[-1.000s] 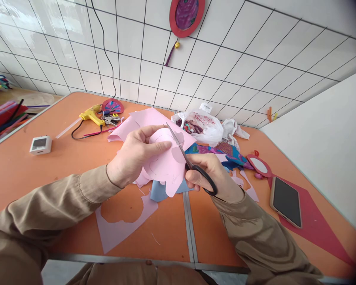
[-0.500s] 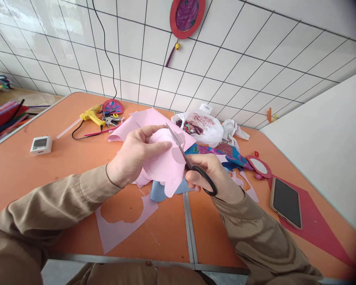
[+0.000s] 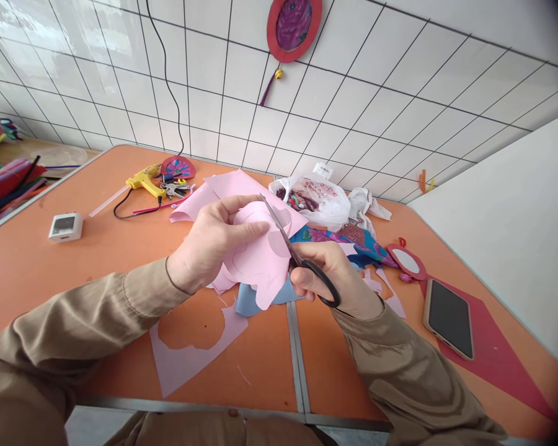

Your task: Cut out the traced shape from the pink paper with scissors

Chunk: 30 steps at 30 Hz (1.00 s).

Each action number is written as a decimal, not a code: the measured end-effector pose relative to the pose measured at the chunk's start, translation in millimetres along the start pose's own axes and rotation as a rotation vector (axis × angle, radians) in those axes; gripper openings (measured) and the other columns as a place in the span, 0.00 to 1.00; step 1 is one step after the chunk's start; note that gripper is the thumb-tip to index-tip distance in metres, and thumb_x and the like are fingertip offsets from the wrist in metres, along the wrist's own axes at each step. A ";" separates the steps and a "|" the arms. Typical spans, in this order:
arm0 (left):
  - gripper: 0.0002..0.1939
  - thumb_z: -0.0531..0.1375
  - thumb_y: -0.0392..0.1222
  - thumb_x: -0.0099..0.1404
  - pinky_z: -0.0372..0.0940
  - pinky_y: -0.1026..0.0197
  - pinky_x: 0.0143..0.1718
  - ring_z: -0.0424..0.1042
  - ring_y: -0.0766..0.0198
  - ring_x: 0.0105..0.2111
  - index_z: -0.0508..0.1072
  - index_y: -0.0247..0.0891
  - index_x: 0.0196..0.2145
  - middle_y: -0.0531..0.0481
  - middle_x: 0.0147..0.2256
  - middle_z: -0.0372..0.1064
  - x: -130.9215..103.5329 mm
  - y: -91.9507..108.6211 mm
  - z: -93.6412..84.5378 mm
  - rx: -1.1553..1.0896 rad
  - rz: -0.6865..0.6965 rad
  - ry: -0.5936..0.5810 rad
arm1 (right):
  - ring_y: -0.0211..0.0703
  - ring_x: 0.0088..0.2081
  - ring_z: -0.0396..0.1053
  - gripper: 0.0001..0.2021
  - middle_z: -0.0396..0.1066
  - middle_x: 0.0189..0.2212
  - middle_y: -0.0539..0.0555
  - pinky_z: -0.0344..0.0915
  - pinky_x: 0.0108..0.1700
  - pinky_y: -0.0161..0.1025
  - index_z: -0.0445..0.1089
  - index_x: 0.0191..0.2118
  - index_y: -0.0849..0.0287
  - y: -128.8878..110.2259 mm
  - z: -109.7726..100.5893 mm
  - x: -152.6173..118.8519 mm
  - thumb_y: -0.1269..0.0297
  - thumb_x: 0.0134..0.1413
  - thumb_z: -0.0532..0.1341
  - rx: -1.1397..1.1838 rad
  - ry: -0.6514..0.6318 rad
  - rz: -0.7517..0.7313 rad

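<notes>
A pink sheet (image 3: 255,260) with curved drawn lines is pinched between the thumb and fingers of my left hand (image 3: 214,238). My right hand (image 3: 328,272) grips black-handled scissors (image 3: 323,282), with its thumb and fingers about the handles. The blades point up and to the left across the sheet's upper right edge, close to my left fingertips. Whether the blades are parted is hard to make out. Behind the held piece lies a larger pink sheet (image 3: 235,183), and a blue piece (image 3: 265,300) shows beneath it.
On the orange table are a pink offcut (image 3: 199,353), a yellow glue gun (image 3: 144,179), keys (image 3: 175,189), a white charger-like cube (image 3: 66,227), a plastic bag (image 3: 330,201), patterned fabric (image 3: 367,244), a small mirror (image 3: 405,260) and a phone (image 3: 449,319) on red sheet (image 3: 502,365).
Almost nothing differs. Both hands, the pink sheet and the scissors keep nearly the same place, and the whole view has shifted very slightly.
</notes>
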<state>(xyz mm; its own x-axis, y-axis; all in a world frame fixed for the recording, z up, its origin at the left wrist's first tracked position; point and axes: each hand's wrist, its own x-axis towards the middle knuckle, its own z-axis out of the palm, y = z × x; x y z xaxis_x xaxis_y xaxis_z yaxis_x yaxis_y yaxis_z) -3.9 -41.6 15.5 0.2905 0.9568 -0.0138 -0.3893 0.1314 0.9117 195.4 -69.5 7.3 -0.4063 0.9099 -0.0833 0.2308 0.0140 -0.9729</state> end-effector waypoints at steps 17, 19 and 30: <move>0.25 0.73 0.36 0.51 0.71 0.64 0.27 0.74 0.65 0.28 0.76 0.36 0.47 0.52 0.31 0.76 1.8 0.4 -2.1 0.064 0.006 0.032 | 0.31 0.15 0.58 0.29 0.61 0.15 0.46 0.56 0.15 0.28 0.66 0.24 0.60 -4.3 -0.2 -1.3 0.36 0.39 0.71 0.004 -0.010 0.000; 0.26 0.73 0.36 0.51 0.71 0.64 0.27 0.74 0.64 0.28 0.75 0.36 0.49 0.51 0.31 0.76 1.9 0.9 -2.8 0.096 -0.002 0.038 | 0.31 0.15 0.58 0.28 0.61 0.15 0.46 0.56 0.15 0.28 0.66 0.24 0.60 -3.9 -0.3 -0.9 0.37 0.39 0.71 0.003 -0.011 -0.003; 0.27 0.72 0.38 0.51 0.68 0.64 0.24 0.72 0.65 0.23 0.76 0.37 0.50 0.52 0.26 0.75 2.2 6.0 -4.8 0.163 -0.003 0.017 | 0.32 0.16 0.58 0.28 0.61 0.14 0.46 0.55 0.15 0.29 0.67 0.25 0.60 -4.8 0.9 -2.1 0.37 0.39 0.72 0.007 -0.014 0.010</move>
<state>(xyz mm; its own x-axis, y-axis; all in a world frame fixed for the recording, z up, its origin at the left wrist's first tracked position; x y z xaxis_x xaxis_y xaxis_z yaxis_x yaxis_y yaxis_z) -9.8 -37.5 19.0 0.2756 0.9610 -0.0222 -0.2407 0.0913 0.9663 194.3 -71.8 12.0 -0.4164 0.9041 -0.0956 0.2285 0.0023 -0.9735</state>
